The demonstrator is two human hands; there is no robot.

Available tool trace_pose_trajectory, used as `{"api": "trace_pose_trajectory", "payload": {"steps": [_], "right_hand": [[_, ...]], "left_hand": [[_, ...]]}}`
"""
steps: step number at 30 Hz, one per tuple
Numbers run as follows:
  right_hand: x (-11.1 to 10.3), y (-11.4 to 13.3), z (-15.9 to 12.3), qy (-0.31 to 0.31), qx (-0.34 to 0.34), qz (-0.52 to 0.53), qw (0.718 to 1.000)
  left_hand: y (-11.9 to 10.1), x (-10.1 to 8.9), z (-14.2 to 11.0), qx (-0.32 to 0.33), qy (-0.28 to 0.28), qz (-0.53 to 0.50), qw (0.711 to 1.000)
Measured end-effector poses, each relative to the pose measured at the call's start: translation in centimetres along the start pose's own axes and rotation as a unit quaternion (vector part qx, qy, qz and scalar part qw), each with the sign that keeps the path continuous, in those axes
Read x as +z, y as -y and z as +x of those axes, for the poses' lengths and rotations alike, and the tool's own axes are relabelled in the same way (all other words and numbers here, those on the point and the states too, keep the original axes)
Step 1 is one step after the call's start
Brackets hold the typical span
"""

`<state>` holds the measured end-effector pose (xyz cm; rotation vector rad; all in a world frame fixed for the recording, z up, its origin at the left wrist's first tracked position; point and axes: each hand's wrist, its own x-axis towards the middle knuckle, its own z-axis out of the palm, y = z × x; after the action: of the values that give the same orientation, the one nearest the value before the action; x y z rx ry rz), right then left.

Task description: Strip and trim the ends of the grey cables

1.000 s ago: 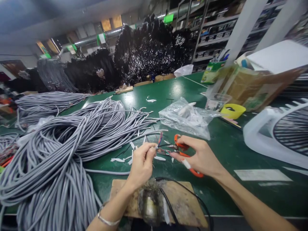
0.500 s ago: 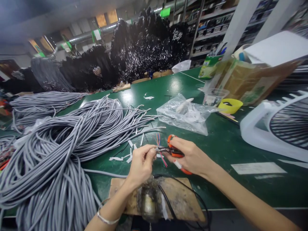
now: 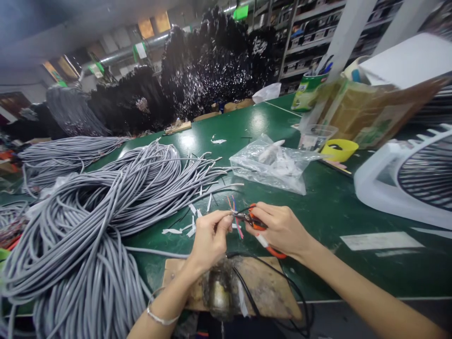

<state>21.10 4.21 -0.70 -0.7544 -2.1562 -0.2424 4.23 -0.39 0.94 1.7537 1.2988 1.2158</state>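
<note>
Fan (image 3: 372, 186) cropped rightward, grey cables (image 3: 88, 268) cropped below, orange scissor handles (image 3: 277, 253) partly hidden (right hand (image 3: 285, 231))

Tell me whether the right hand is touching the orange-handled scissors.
Touching: the head view shows the right hand holding the scissors, its fingers against the orange handles with no gap between.

The foreground is filled by a green table (image 3: 318, 202), in whose glossy top pale light is mirrored. Behind it, dark, glistening bundles (image 3: 212, 61) are massed near a silvery pipe (image 3: 157, 43). To the right, loaded metal shelving (image 3: 314, 45) is partly hidden by white posts (image 3: 349, 37), while at the upper left a grey ceiling (image 3: 70, 26) is seen above small orange panels (image 3: 145, 28)
</note>
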Motion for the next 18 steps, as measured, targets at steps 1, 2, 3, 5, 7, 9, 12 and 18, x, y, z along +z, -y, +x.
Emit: {"api": "trace_pose_trajectory", "payload": {"steps": [1,2,3,5,7,9,12,18], "right_hand": [[-0.1,0.1,0.0,-0.009,0.010,0.013,1.000],[-0.2,0.2,0.1,-0.016,0.033,0.032,0.999],[-0.4,0.3,0.3,-0.018,0.066,0.061,0.996],[-0.8,0.5,0.6,0.020,0.143,0.160,0.976],[-1.1,0.6,1.0,0.084,0.202,0.305,0.927],[-1.3,0.8,1.3,0.109,0.240,0.430,0.863],[-1.1,1.1,1.4,0.055,0.283,0.496,0.819],[-0.6,1.4,1.0,-0.043,0.298,0.445,0.843]], "left_hand": [[0.0,0.0,0.0,-0.006,-0.003,-0.008,1.000],[0.1,0.1,0.0,-0.014,-0.007,-0.018,1.000],[0.1,0.1,0.0,-0.025,-0.012,-0.033,0.999],[0.1,0.2,0.1,-0.055,-0.021,-0.072,0.996],[0.0,0.2,0.2,-0.097,-0.009,-0.119,0.988],[-0.2,0.1,0.4,-0.144,0.036,-0.154,0.977],[-0.4,-0.1,0.9,-0.220,0.085,-0.186,0.954],[0.2,-0.4,2.1,-0.332,0.074,-0.241,0.909]]}}
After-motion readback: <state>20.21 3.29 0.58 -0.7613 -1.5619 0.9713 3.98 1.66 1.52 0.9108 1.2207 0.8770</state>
